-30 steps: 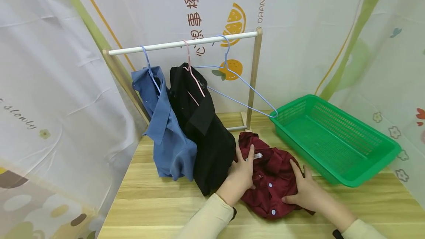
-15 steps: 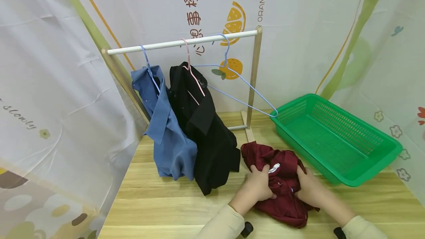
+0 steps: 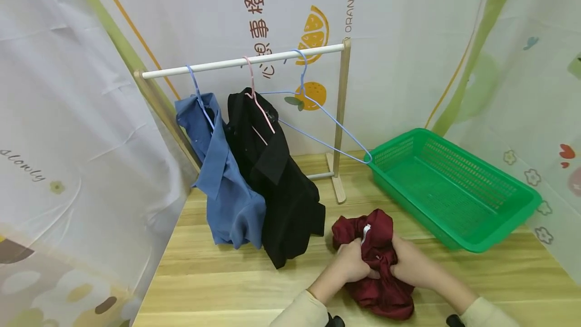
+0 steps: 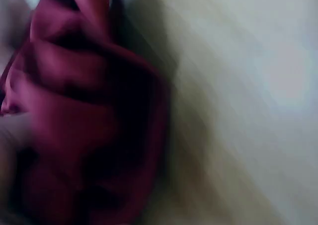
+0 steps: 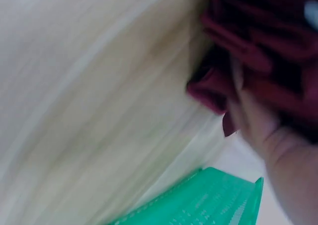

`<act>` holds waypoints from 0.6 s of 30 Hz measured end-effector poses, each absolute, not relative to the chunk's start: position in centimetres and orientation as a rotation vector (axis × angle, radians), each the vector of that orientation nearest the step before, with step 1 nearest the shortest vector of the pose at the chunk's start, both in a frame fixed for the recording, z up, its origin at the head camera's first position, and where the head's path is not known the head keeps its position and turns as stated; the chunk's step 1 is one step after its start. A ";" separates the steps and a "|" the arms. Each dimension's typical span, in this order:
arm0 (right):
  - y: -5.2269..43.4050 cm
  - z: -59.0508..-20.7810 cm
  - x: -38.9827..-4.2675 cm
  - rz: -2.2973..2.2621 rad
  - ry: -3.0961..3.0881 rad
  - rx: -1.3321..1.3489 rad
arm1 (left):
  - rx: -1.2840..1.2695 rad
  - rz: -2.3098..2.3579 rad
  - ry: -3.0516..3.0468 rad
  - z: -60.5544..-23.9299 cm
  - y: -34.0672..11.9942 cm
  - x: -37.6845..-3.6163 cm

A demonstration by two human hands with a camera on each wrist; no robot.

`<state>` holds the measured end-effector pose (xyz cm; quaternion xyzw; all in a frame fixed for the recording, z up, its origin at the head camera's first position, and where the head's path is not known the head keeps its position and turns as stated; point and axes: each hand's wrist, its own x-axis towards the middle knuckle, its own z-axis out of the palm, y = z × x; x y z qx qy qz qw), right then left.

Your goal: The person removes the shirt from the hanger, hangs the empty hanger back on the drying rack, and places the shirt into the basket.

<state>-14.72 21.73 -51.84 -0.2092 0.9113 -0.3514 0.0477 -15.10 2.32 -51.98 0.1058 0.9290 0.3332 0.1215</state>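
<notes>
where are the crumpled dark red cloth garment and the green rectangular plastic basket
Crumpled dark red cloth garment (image 3: 382, 294): head view, on its lower folds
Green rectangular plastic basket (image 3: 447, 196): head view, on its inner floor

The head camera looks forward and down; both close wrist views share the maroon garment (image 3: 381, 294).

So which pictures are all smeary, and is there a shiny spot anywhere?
Head view: mostly clear, with the dark red shirt's folds and the green basket's holes showing; left wrist view: smeary all over, with dark shadows in the shirt and a pale, shiny patch on the table; right wrist view: smeary too, the table streaky.
</notes>
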 end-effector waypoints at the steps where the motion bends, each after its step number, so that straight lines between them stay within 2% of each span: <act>1: 21.8 -51.8 -14.5 -1.103 2.768 -0.673 | 0.349 0.783 2.833 -51.9 2.2 -15.1; 3: 21.9 -51.6 -14.2 -1.137 2.769 -0.770 | 0.393 0.416 3.013 -51.7 2.1 -15.0; 6: 22.1 -51.0 -13.5 -1.045 2.783 -0.838 | 0.434 0.162 3.069 -51.2 1.9 -15.3; 12: 22.3 -50.9 -12.8 -0.631 2.765 -0.879 | 0.593 0.069 2.930 -51.4 0.9 -16.0; 18: 23.0 -52.0 -12.5 -0.645 2.866 -0.867 | 0.718 -0.066 2.853 -51.2 -1.2 -15.9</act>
